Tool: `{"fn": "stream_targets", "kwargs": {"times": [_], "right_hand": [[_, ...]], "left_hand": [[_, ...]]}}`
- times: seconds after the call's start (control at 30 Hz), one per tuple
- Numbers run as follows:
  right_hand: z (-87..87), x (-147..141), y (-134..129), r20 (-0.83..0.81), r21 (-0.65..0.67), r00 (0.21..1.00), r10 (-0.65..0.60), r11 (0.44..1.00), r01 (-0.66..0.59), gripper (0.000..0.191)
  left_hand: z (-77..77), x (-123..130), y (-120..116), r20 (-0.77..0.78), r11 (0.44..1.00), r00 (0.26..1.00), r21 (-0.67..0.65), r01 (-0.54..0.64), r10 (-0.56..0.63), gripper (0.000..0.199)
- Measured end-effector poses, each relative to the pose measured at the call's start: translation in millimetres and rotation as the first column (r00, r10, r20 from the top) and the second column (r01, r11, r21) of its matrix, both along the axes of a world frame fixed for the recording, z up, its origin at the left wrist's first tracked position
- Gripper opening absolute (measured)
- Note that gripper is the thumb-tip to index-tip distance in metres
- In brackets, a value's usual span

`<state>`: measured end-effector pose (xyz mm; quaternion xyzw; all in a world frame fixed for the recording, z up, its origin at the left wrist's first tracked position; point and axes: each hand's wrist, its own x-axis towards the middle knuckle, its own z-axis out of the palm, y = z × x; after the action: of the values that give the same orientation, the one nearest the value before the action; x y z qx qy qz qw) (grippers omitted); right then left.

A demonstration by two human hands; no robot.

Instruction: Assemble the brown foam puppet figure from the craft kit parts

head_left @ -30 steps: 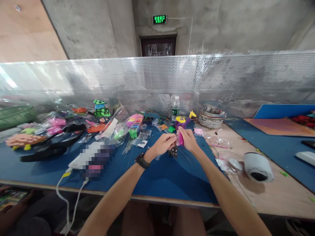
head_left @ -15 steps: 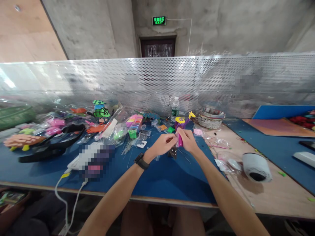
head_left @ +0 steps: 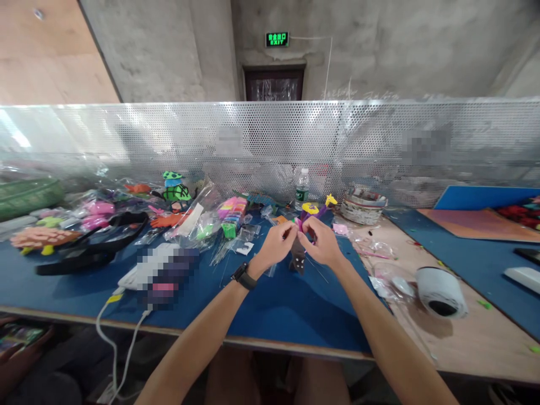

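Observation:
A small magenta piece (head_left: 299, 223), like soft modelling clay in a wrapper, is mostly hidden between my fingertips. My left hand (head_left: 276, 244) pinches at it from the left, thumb and fingers closed. From the right, my right hand (head_left: 323, 242) pinches it too, and the fingertips of both hands nearly meet. Just below them a dark figure with white dots (head_left: 297, 261) rests on the blue mat (head_left: 291, 320). Behind the hands stands a purple and yellow figure (head_left: 310, 208) beside a yellow giraffe-like head (head_left: 331, 200).
A multicoloured clay pack (head_left: 232, 216), thin wires (head_left: 219, 250) and plastic bags lie to the left. A water bottle (head_left: 302, 188) and a woven basket (head_left: 363, 205) stand behind. To the right is a white cup-like object (head_left: 441, 291); left, a blurred-out device with white cables (head_left: 99, 323).
The magenta piece stood upright in my right hand and showed more; now it is largely covered by fingers. My hands have drawn together, uncovering more of the dark figure. The view shifted slightly.

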<state>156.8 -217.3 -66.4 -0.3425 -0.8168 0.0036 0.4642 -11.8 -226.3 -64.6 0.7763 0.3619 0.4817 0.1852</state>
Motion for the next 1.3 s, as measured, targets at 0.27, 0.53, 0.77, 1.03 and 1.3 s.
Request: {"fn": "stream_targets", "kwargs": {"times": [0.27, 0.53, 0.77, 1.03, 1.3], "right_hand": [[-3.4, -4.3, -4.2, 0.163, 0.031, 0.959, -0.232, 0.973, 0.23, 0.013], [-2.2, -5.6, -5.1, 0.243, 0.022, 0.923, -0.297, 0.953, 0.301, 0.009], [0.5, -8.4, -6.5, 0.437, 0.007, 0.83, -0.346, 0.924, 0.382, 0.024], [-4.1, -10.5, 0.6, 0.536, 0.032, 0.78, -0.325, 0.93, 0.366, 0.029], [-0.8, -11.9, -0.5, 0.567, 0.067, 0.762, -0.314, 0.939, 0.337, 0.031]], "left_hand": [[-5.1, -2.3, 5.6, -0.135, 0.984, 0.988, 0.171, -0.045, 0.068, 0.027], [-5.4, -4.1, 7.3, -0.196, 0.971, 0.978, 0.237, -0.024, 0.072, 0.025], [-8.2, -7.4, 13.5, -0.172, 0.968, 0.981, 0.249, -0.039, 0.084, 0.026], [-3.5, -7.4, 12.4, -0.142, 0.986, 0.986, 0.151, -0.067, 0.089, 0.032], [2.5, -10.2, 9.5, -0.144, 0.994, 0.985, 0.057, -0.092, 0.099, 0.03]]}}
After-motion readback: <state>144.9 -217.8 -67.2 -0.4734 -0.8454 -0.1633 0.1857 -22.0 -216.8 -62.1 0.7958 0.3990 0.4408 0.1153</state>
